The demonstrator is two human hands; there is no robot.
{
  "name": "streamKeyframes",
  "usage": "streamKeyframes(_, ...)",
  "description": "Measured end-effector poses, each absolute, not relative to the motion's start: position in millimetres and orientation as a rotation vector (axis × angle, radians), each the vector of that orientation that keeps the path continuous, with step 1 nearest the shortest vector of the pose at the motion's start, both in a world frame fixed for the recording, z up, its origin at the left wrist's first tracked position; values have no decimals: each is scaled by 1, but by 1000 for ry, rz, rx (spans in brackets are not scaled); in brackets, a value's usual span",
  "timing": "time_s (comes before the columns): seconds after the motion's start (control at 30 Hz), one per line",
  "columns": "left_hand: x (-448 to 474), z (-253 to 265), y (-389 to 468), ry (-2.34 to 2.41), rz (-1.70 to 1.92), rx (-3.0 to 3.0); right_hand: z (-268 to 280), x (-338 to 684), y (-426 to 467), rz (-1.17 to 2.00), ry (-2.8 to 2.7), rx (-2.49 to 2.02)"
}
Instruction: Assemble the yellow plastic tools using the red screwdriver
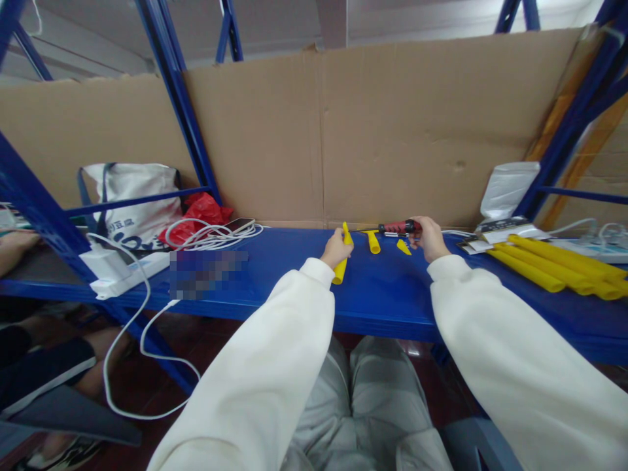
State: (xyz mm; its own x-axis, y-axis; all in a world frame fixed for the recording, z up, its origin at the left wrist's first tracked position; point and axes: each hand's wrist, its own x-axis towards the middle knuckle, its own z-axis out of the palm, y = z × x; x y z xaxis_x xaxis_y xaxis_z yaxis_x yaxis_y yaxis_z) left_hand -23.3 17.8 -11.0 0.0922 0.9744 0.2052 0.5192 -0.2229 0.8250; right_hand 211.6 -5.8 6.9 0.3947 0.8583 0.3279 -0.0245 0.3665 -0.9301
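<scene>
My left hand (336, 247) is closed around a short yellow tube (339, 271), which leans with its upper end towards the cardboard. In my right hand (428, 238) is a tool with a red-and-black handle (398, 227); its thin dark shaft points left towards the yellow tube. Whether it is a screwdriver or a soldering iron I cannot tell. Between my hands, a shorter yellow tube piece (374, 243) and a small yellow offcut (403, 247) lie on the blue shelf (383, 294). The fingertips of my right hand are partly hidden by the handle.
Several long yellow tubes (549, 271) are piled on the right. Left are coiled white cable (216, 235), a red plastic bag (209, 208), a white cloth bag (132, 190) and a power strip (122, 275). A cardboard wall (383, 131) stands behind. Another person's hand (17, 248) shows far left.
</scene>
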Motion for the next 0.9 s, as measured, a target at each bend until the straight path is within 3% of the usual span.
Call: streamKeyframes(0.9,-23,-11,17,1453,1049,1808,10,207,-9,771,-935,-1031)
